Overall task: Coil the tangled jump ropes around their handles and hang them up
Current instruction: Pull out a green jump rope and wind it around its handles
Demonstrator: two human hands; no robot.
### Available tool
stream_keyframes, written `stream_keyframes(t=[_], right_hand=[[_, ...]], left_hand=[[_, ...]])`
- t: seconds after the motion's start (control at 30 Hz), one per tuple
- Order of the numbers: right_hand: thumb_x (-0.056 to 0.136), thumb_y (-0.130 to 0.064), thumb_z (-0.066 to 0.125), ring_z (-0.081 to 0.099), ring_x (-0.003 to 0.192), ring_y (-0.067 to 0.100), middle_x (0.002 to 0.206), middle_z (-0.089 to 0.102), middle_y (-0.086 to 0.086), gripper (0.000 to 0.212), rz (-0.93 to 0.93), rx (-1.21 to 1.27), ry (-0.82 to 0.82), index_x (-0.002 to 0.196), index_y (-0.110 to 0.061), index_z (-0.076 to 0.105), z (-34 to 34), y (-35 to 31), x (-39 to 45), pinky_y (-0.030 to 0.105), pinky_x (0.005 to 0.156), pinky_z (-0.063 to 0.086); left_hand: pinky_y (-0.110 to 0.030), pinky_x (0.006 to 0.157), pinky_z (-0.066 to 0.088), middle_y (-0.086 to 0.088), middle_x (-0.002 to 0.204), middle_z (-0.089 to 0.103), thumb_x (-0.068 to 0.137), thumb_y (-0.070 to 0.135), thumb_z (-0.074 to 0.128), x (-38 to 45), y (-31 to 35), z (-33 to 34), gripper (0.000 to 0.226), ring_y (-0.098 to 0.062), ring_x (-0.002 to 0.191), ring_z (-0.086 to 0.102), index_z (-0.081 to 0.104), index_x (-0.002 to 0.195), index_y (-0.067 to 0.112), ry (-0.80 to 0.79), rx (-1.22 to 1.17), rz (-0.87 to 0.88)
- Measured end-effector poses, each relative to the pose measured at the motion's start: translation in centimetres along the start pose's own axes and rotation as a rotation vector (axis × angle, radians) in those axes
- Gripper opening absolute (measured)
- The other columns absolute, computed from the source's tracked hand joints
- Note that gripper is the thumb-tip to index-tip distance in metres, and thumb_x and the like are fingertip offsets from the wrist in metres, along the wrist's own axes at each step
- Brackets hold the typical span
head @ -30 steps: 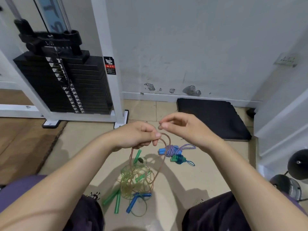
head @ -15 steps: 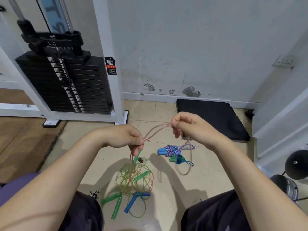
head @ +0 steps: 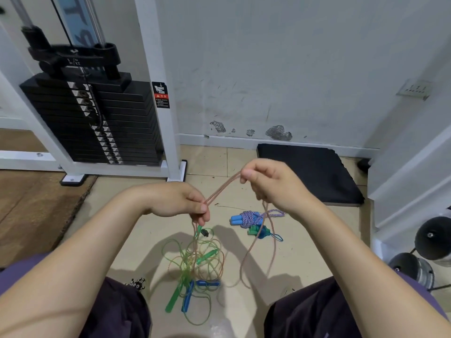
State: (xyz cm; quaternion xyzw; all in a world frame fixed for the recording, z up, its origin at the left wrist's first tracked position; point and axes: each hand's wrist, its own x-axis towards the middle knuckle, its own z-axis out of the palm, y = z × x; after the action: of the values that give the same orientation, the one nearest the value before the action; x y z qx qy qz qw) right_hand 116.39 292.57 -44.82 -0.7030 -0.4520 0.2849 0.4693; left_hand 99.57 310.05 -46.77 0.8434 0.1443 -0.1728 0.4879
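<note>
Left hand (head: 181, 203): grip pinches doubled pink jump rope (head: 220, 190).
Right hand (head: 271, 182): grip pinches same rope, up-right of left grip.
Tangle (head: 197, 259): floor, below left grip.

Tiled floor (head: 151, 230) (ropes (head: 197, 259), mat (head: 314, 174))

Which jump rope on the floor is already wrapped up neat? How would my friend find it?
Start at the black foam mat lying against the white wall. On the beige tile just in front of its near left corner lies the coiled jump rope with light blue handles. Its purple-and-white braided cord is wound tightly round both handles, unlike the loose green and pink tangle nearby.
</note>
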Motion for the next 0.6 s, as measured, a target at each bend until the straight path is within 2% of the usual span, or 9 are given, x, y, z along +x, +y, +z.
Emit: stream_keyframes(t=[0.03,0.1,0.17,0.2,0.3,0.43,0.5,0.57,0.6], right_hand=[[0.098,-0.017,0.056,0.045,0.053,0.016,0.054,0.049,0.001,0.023,0.0,0.03,-0.001,0.079,-0.006,0.064,-0.2,0.0,0.0,0.02,0.052,0.04],[0.1,-0.022,0.053,0.052,0.057,0.019,0.061,0.058,0.007,0.031,0.016,0.041,-0.084,0.081,0.001,0.064,-0.2,0.0,-0.2,0.02,0.057,0.045],[0.102,-0.031,0.047,0.053,0.056,0.023,0.064,0.061,0.01,0.042,0.051,0.092,-0.143,0.085,0.004,0.063,0.3,-0.2,-0.4,0.023,0.058,0.046],[0.102,-0.034,0.045,0.053,0.054,0.024,0.064,0.061,0.012,0.045,0.06,0.13,-0.15,0.088,0.005,0.063,0.6,-0.4,-0.5,0.025,0.058,0.046],[0.097,-0.039,0.05,0.055,0.054,0.023,0.066,0.062,0.013,0.043,0.056,0.18,-0.138,0.096,0.001,0.063,1.3,-0.4,-0.3,0.027,0.059,0.047],[0.084,-0.04,0.07,0.055,0.073,0.008,0.077,0.062,-0.006,0.039,0.005,0.037,-0.141,0.084,-0.002,0.063,2.2,0.2,-0.2,0.025,0.076,0.045],[0.081,-0.032,0.076,0.061,0.089,0.001,0.091,0.066,-0.015,0.031,0.005,0.018,-0.105,0.099,-0.009,0.066,2.3,0.6,-0.1,0.023,0.086,0.048],[0.078,-0.028,0.08,0.059,0.11,0.001,0.112,0.066,-0.013,0.04,-0.024,-0.019,-0.081,0.113,-0.019,0.063,1.9,0.7,0.0,0.026,0.099,0.046],[0.078,-0.025,0.081,0.059,0.112,0.002,0.114,0.067,-0.009,0.041,-0.029,-0.016,-0.102,0.115,-0.02,0.063,1.7,0.7,0.0,0.026,0.101,0.045]], left_hand=[[-0.028,0.095,0.046,-0.006,0.091,0.076,0.103,0.018,0.05,-0.1,-0.3,-0.2,0.025,-0.012,0.087,0.068,0.07,0.09,0.014,0.028,0.014,-0.015],[-0.03,0.095,0.047,-0.008,0.074,0.071,0.103,0.02,0.049,-0.3,-0.4,-0.6,0.028,-0.017,0.076,0.067,0.068,0.085,0.012,0.093,-0.052,0.012],[-0.03,0.08,0.052,-0.004,0.056,0.05,0.101,0.025,0.053,-0.6,0.2,-0.8,0.027,-0.018,0.053,0.051,0.067,0.081,0.013,0.099,-0.219,0.088],[-0.029,0.07,0.051,0.0,0.053,0.04,0.099,0.028,0.055,-0.8,0.6,-0.8,0.027,-0.015,0.048,0.04,0.068,0.08,0.014,0.074,-0.299,0.121],[-0.024,0.055,0.041,0.004,0.052,0.032,0.092,0.032,0.055,-1.1,1.5,-0.2,0.026,-0.011,0.048,0.03,0.072,0.081,0.016,0.01,-0.344,0.167],[-0.022,0.052,0.032,0.006,0.052,0.032,0.09,0.034,0.055,-1.0,1.7,0.3,0.028,-0.01,0.048,0.03,0.071,0.086,0.011,-0.017,-0.329,0.154],[-0.022,0.051,0.029,0.005,0.053,0.031,0.092,0.034,0.058,-1.0,1.8,0.3,0.027,-0.01,0.049,0.027,0.073,0.086,0.013,-0.042,-0.32,0.145],[-0.022,0.051,0.026,0.005,0.053,0.029,0.095,0.035,0.058,-1.0,1.8,0.3,0.028,-0.011,0.05,0.025,0.073,0.087,0.013,-0.052,-0.313,0.134],[-0.022,0.052,0.026,0.005,0.053,0.029,0.095,0.035,0.056,-1.0,1.7,0.4,0.029,-0.011,0.05,0.024,0.072,0.089,0.011,-0.055,-0.314,0.133]])
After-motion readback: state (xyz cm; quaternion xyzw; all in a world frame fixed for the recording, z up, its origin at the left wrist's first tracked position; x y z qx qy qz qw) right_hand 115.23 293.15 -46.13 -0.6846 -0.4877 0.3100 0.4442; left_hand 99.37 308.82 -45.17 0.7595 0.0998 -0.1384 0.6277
